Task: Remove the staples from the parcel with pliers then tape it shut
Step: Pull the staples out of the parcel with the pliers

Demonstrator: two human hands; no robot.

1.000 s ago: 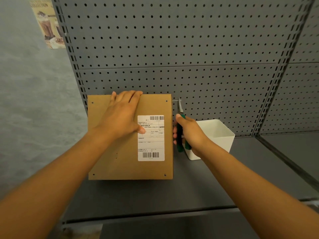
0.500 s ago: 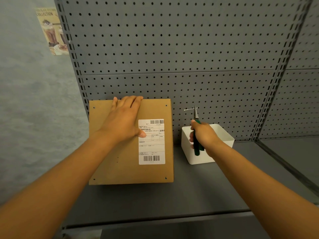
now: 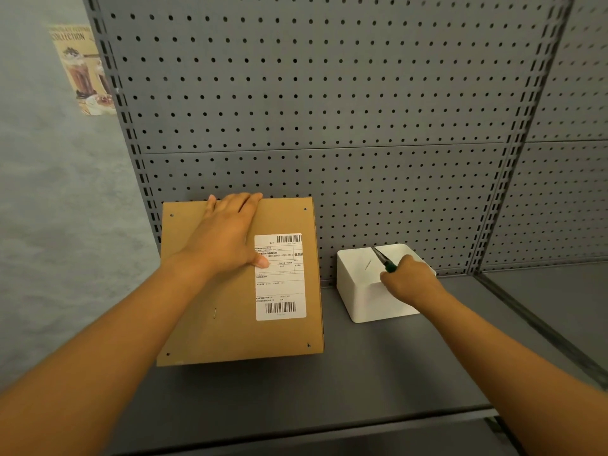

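A brown cardboard parcel [image 3: 237, 324] with a white shipping label [image 3: 281, 278] lies flat on the grey shelf. My left hand [image 3: 227, 238] rests flat on its top, fingers reaching the far edge. One staple [image 3: 215, 312] shows in the parcel's lower middle. My right hand [image 3: 406, 279] grips green-handled pliers [image 3: 383, 260], whose tips point into a white bin [image 3: 368, 291] to the right of the parcel. A loose staple [image 3: 367, 264] is inside the bin, just below the tips.
A grey pegboard back panel [image 3: 329, 110] rises right behind the parcel and the bin. The shelf [image 3: 329, 383] has a front edge near the bottom of view. A poster [image 3: 82, 70] hangs on the wall at the upper left.
My right hand carried the pliers, with a staple in their tips, from the parcel's right edge over to the white bin and tilted them down. The staple is now loose in the bin. The left hand stayed put.
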